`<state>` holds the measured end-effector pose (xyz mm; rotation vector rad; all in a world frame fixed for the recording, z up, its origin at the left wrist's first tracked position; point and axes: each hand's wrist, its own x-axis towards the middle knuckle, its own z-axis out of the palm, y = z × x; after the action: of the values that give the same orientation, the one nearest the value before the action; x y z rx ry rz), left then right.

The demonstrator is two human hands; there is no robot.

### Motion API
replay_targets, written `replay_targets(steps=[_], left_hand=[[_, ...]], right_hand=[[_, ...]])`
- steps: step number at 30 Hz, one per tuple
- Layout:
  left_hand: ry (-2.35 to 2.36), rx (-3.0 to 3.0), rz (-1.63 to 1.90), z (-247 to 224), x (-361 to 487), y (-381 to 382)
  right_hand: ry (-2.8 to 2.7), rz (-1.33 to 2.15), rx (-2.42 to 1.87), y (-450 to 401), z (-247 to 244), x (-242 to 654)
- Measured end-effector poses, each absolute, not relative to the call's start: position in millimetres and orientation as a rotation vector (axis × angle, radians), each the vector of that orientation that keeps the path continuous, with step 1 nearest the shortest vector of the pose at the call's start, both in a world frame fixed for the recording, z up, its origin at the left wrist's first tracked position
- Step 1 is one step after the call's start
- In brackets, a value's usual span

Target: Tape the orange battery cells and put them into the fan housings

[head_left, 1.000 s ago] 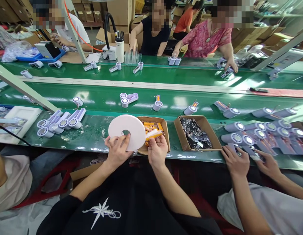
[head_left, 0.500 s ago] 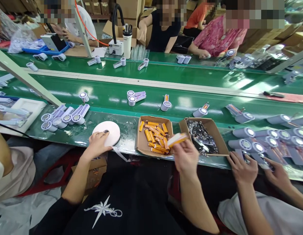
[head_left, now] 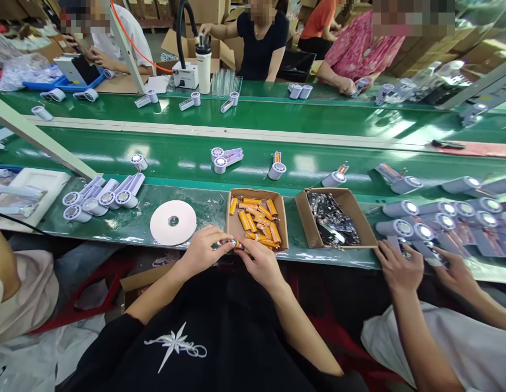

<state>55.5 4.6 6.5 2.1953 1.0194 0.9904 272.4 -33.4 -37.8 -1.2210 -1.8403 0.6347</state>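
Note:
My left hand (head_left: 204,249) and my right hand (head_left: 261,261) meet at the bench's front edge, fingers closed on the two ends of a small orange battery (head_left: 237,244). The fingers cover most of it. Just beyond, a cardboard box (head_left: 284,218) holds several orange batteries (head_left: 253,220). To the left lies a flat white roll (head_left: 160,220) with a dark centre hole. A second cardboard box (head_left: 304,218) on the right contains black circuit parts (head_left: 332,218).
Lilac fan housings stand in a group (head_left: 108,198) at left and more (head_left: 403,208) at right. Others lie on the green belt (head_left: 175,147). A co-worker's hands (head_left: 403,267) work close on the right. A slanted metal post (head_left: 44,136) crosses the left side.
My left hand has left the white roll and moved right. My right hand has come left and down from beside the battery box with the battery, and both hands now meet on it.

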Motion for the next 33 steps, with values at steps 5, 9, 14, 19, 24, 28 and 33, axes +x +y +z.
replay_targets(steps=[5,9,14,19,24,28,33], left_hand=[[1.039,2.208,0.986,4,57,3],[0.935,2.361,1.094,10,59,4],[0.488,2.631,0.716,26,71,28],[0.443,2.48,0.529,30,99,101],[1.45,2.604,0.437,6,138,218],[1.611,2.686,0.292,-17,148,285],[1.307,2.786,0.153,-38,134,303]], right_hand=[[-1.863,0.562,-1.189,-37,-41,275],[-1.845,0.697,-1.225,-40,-32,270],[-1.799,1.19,-1.154,-39,-25,264],[-1.164,1.529,-1.002,-35,-43,274],[-0.93,1.596,-0.925,-26,-49,288],[-0.924,1.583,-0.971,-22,-47,297],[-0.939,1.565,-0.991,-25,-48,321]])
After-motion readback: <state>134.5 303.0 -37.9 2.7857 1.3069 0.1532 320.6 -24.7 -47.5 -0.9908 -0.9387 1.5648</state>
